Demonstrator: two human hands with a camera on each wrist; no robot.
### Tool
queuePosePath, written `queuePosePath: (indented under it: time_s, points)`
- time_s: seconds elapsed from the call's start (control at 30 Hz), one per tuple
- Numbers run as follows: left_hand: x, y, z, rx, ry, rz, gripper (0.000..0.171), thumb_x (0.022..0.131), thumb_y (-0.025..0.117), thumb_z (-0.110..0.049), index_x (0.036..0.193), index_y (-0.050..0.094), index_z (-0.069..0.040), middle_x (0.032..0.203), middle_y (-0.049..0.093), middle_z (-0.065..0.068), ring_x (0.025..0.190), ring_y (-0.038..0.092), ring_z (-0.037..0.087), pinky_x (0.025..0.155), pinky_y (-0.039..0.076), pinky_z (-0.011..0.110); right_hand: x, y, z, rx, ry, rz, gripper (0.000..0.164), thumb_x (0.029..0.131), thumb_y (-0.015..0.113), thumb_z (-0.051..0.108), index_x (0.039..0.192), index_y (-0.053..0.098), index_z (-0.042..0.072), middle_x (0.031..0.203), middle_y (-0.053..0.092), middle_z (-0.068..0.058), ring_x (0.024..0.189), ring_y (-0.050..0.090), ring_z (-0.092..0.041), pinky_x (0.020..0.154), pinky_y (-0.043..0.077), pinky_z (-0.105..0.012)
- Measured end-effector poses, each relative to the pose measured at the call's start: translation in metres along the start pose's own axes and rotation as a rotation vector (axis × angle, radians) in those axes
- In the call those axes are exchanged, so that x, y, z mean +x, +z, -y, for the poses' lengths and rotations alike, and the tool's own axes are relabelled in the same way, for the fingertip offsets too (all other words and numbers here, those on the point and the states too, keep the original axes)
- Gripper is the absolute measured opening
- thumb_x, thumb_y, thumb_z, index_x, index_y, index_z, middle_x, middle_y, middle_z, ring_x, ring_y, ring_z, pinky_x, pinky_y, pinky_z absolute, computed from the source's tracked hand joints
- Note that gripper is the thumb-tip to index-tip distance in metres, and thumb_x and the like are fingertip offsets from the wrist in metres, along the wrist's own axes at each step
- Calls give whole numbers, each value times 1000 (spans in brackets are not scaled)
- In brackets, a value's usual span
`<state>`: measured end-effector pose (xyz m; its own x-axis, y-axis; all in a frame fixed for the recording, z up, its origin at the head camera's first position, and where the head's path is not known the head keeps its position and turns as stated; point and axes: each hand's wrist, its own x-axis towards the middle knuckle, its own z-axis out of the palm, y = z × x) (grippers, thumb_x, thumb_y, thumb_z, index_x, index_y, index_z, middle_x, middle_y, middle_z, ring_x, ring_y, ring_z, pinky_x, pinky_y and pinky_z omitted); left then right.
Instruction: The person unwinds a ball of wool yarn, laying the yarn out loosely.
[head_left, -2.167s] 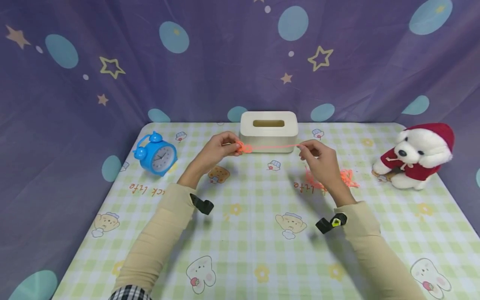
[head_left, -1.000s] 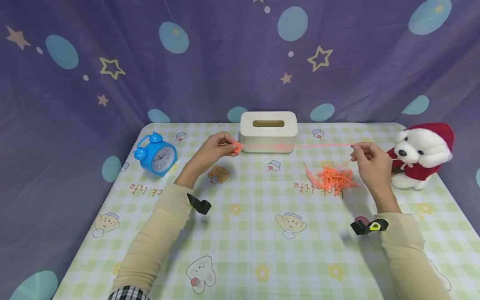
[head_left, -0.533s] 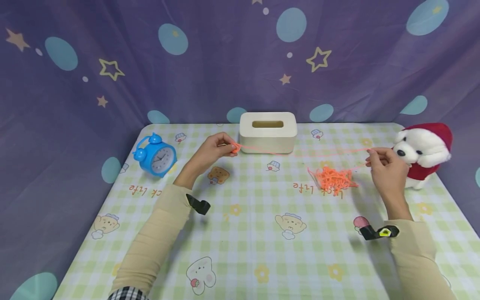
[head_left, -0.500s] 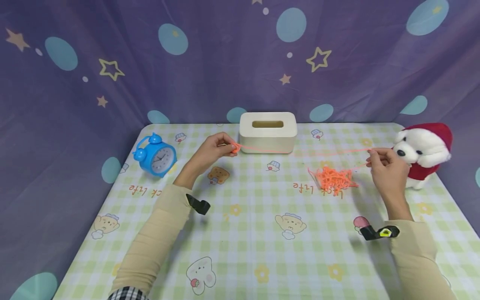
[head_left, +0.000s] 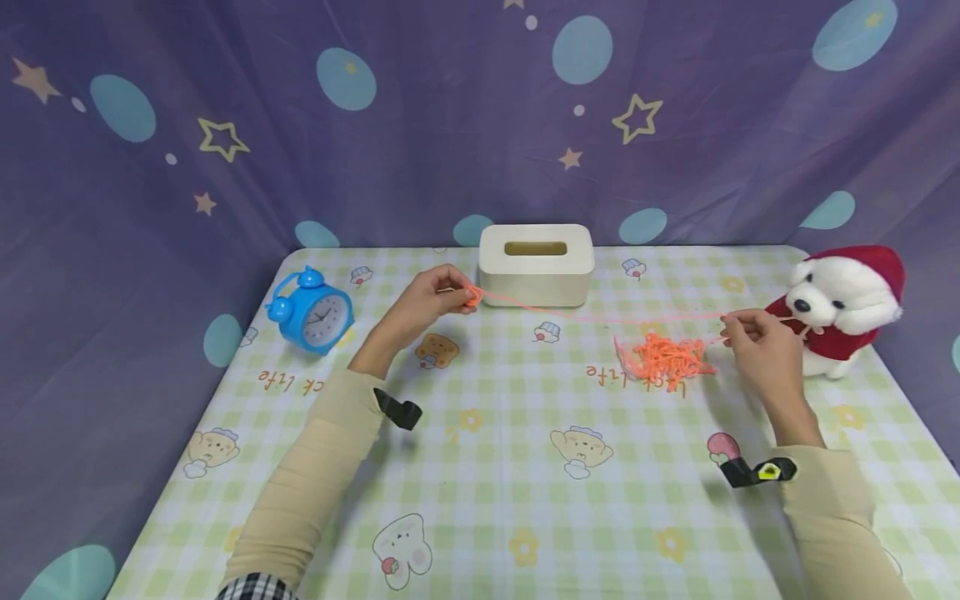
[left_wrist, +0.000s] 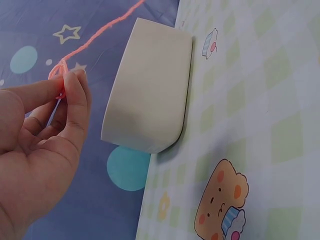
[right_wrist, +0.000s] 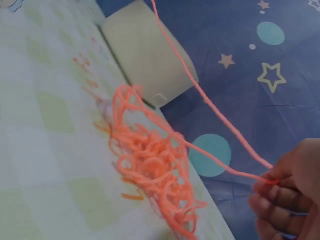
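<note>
My left hand [head_left: 429, 302] pinches a small wound loop of coral-orange yarn [head_left: 472, 295] between thumb and fingertips, above the table and just left of the tissue box. In the left wrist view the loop [left_wrist: 58, 75] sits at the fingertips, and a strand [left_wrist: 102, 31] runs off up and right. Over on the right, my right hand [head_left: 768, 350] pinches that strand, which sags slightly between the hands. From the right fingertips a second length leads down to a loose, tangled pile of yarn [head_left: 667, 360] on the cloth, seen closer as a heap of loops [right_wrist: 152, 162].
An off-white tissue box [head_left: 536, 287] stands at the table's back edge behind the strand. A blue alarm clock [head_left: 318, 315] is at the left. A white plush dog in red [head_left: 843, 304] sits right behind my right hand. The checked tablecloth [head_left: 495, 467] covers the table.
My right hand has moved right along the strand, from beside the box to near the plush dog, then dipped slightly back left. The taut strand now sags. My left hand has stayed nearly still.
</note>
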<state>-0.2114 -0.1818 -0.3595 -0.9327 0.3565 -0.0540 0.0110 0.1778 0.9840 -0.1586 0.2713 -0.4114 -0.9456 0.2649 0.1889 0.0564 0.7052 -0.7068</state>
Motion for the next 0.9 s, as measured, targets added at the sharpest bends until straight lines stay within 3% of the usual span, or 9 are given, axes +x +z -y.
queuePosePath:
  time_s: [0.07,0.13,0.33,0.5,0.73,0.9]
  points:
    - [0,1,1,-4,-2,2,8,96,56,-7,102,57,-2,102,63,9,91,66,23,89,55,38,0,2,-4,-49,-21,60,36,98,50,34,110,67,4,87,71,-9,61,47,19,58,41,-16]
    - [1,2,1,-1,-8,9,8,96,56,-8,103,57,-2,102,63,9,92,66,23,89,56,37,-1,6,-7,-81,-36,104,36,99,50,33,110,66,3,94,69,-18,66,52,10,60,43,-19]
    - [1,5,-1,6,-14,26,10,96,57,-9,103,57,-2,100,63,9,93,66,26,93,53,42,-4,16,-11,-138,-60,148,34,98,51,32,108,66,3,95,69,-19,82,63,-28,62,44,-27]
    - [1,8,-2,15,-19,32,11,96,57,-10,104,58,-2,99,63,9,94,66,27,90,55,38,-5,19,-11,-160,-80,156,30,97,53,29,106,66,3,94,69,-18,83,62,-28,63,42,-29]
    - [3,10,-2,17,-20,45,9,96,57,-8,103,56,-2,99,61,10,89,67,19,94,52,46,-3,19,-4,-181,-17,195,34,99,50,30,112,62,2,100,65,-19,89,60,-30,67,41,-33]
    - [4,10,-2,16,-23,40,9,96,57,-8,102,56,-2,99,61,9,89,67,18,90,55,38,0,17,4,-168,-27,150,34,98,50,29,115,62,1,104,65,-20,92,59,-32,71,42,-39]
